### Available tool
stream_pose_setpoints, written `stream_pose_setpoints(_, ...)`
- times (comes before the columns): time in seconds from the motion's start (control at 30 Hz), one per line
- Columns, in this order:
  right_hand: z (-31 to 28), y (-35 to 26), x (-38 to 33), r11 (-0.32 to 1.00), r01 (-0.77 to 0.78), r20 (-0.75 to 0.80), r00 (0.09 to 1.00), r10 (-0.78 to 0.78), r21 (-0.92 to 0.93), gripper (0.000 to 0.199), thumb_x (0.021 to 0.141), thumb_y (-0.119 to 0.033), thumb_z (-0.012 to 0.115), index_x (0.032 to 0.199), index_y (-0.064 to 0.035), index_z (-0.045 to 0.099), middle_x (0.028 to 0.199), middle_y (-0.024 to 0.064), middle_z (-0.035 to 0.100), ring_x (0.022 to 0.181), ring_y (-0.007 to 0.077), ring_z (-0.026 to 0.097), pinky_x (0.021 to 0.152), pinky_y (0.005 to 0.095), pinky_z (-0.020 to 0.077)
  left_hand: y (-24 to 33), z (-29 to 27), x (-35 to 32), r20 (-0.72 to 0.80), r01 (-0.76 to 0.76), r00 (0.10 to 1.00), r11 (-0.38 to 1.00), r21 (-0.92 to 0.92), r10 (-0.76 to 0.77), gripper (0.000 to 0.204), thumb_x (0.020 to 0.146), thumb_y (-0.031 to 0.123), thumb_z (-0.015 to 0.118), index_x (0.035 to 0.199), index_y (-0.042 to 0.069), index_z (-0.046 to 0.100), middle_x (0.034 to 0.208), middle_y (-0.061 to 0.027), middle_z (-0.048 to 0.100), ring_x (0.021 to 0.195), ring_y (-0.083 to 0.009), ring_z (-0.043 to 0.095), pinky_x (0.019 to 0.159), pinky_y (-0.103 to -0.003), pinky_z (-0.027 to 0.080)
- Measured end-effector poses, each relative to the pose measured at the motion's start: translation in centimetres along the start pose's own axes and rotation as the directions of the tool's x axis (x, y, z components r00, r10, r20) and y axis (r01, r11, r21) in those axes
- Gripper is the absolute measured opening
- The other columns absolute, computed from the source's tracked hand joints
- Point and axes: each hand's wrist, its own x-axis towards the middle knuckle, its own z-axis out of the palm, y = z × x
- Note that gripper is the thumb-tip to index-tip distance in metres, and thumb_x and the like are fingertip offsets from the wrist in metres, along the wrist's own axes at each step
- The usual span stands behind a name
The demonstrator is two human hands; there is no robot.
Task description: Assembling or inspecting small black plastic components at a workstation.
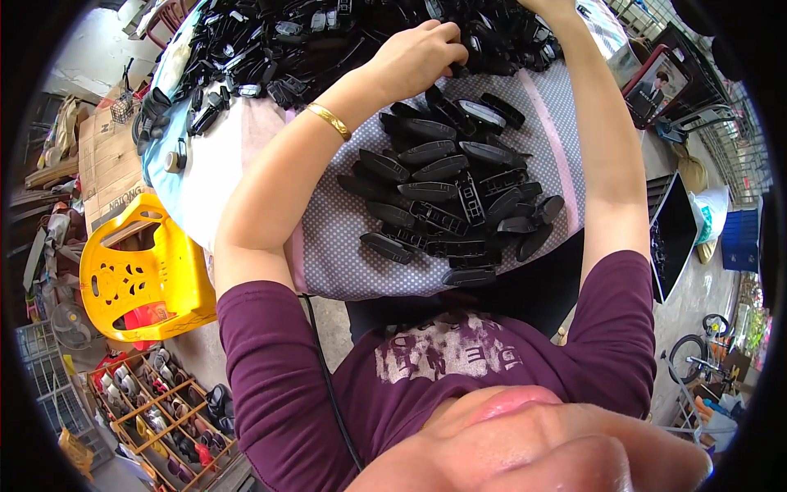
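Note:
My left hand point(424, 59) reaches over the front edge of a big heap of black plastic pieces point(270, 49). Its fingers are curled and pressed together around a dark piece, mostly hidden beneath them. A gold bangle point(329, 122) circles that wrist. Only the base of my right hand point(551, 6) shows at the top edge, by the heap's right side; its fingers are out of the picture. Nearer to me lies a smaller group of black, long, round-ended plastic pieces point(430, 191), some with ribbed, hollow sides up. They rest on a dotted grey cloth point(328, 246) with pink stripes.
A yellow plastic chair point(176, 275) stands left of the table, near a cardboard sheet point(111, 156). Farther down is a wooden rack of shoes point(156, 410). At right are a screen showing a person point(653, 88), a dark panel point(677, 238) and a bicycle point(697, 357). A black cord point(324, 369) hangs beside my left arm.

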Motion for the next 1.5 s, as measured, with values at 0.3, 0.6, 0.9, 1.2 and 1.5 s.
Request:
stream_pose_setpoints(0.3,-0.6,-3.2,-7.8,0.422,-0.099,0.27,0.891,-0.366,0.901,0.059,0.089,-0.021,0.083,0.135,-0.0006,0.053,0.086,0.0039,0.066,0.067,0.0108,0.062,0.057,0.0248,0.0485,-3.1,-0.5,-2.7,0.192,0.248,0.797,0.021,-0.969,-0.573,0.03,0.099,0.006,0.066,0.128,-0.001,0.063,0.107,-0.0116,0.073,0.103,-0.0175,0.071,0.094,-0.028,0.056)
stream_pose_setpoints(0.6,0.6,-5.1,-10.0,-0.259,-0.488,0.418,0.864,-0.28,0.834,0.016,0.101,-0.015,0.066,0.111,-0.0034,0.069,0.097,0.0081,0.074,0.081,0.0191,0.074,0.073,0.0319,0.0621,-0.7,0.1,-1.9,0.22,-0.049,0.86,-0.505,-0.862,-0.46,0.026,0.104,0.007,0.059,0.13,0.002,0.06,0.114,-0.0117,0.07,0.107,-0.0232,0.07,0.097,-0.04,0.059)
stream_pose_setpoints(0.9,-0.9,-6.3,-11.3,-0.003,-0.512,0.488,0.821,-0.297,0.859,0.021,0.099,-0.022,0.071,0.11,-0.0048,0.072,0.09,0.0046,0.075,0.073,0.0132,0.072,0.06,0.0252,0.0565,-1.4,-0.8,-2.4,0.163,-0.025,0.742,-0.269,-0.963,-0.651,0.037,0.093,-0.004,0.07,0.129,0.001,0.067,0.113,-0.0086,0.074,0.097,-0.0182,0.072,0.089,-0.03,0.059)
stream_pose_setpoints(1.2,0.3,-7.8,-13.1,0.385,0.137,-0.064,0.978,-0.196,0.913,0.012,0.097,-0.009,0.07,0.099,0.0023,0.07,0.085,0.0084,0.074,0.068,0.0148,0.069,0.06,0.0265,0.0532,-0.5,-0.7,-2.0,0.166,0.032,0.724,-0.208,-0.978,-0.67,0.037,0.097,0.003,0.07,0.133,-0.001,0.064,0.117,-0.0093,0.073,0.099,-0.0158,0.07,0.09,-0.029,0.058)
stream_pose_setpoints(1.5,-0.3,-8.4,-13.2,0.443,0.087,0.067,0.945,-0.32,0.893,0.017,0.091,-0.012,0.077,0.095,0.002,0.068,0.084,0.0069,0.072,0.072,0.0126,0.066,0.068,0.029,0.0536,-2.5,-1.4,-2.1,-0.15,-0.286,0.923,-0.37,-0.884,-0.354,0.027,0.103,0.01,0.063,0.127,-0.001,0.067,0.113,-0.0116,0.074,0.095,-0.0196,0.071,0.086,-0.03,0.059)
